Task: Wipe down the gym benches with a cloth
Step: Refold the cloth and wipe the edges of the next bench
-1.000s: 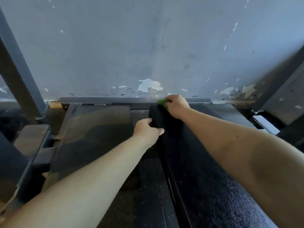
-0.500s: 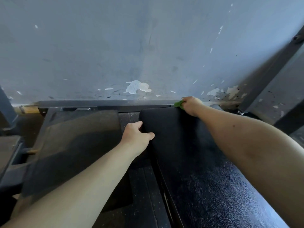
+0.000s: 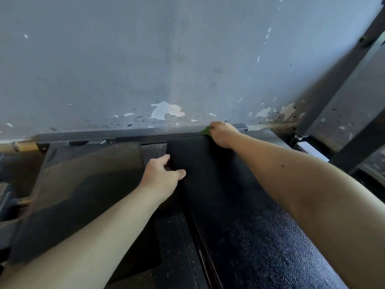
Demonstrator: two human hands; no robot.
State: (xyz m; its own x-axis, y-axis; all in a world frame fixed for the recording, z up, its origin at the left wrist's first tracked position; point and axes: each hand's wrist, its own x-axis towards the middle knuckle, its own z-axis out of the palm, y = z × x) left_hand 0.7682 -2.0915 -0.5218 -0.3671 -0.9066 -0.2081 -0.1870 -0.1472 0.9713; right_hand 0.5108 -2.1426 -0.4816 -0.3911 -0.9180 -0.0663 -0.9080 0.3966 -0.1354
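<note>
right hand, fingers gripping the cloth, has slid rightward along the far edge of the bench, probably almost wiped, left hand fingers clasping its side.

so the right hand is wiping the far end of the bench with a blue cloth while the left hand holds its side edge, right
Not quite. The head view shows the cloth is green, not blue. The rest holds: the right hand presses it on the far end of the bench while the left hand holds its side edge.
</note>
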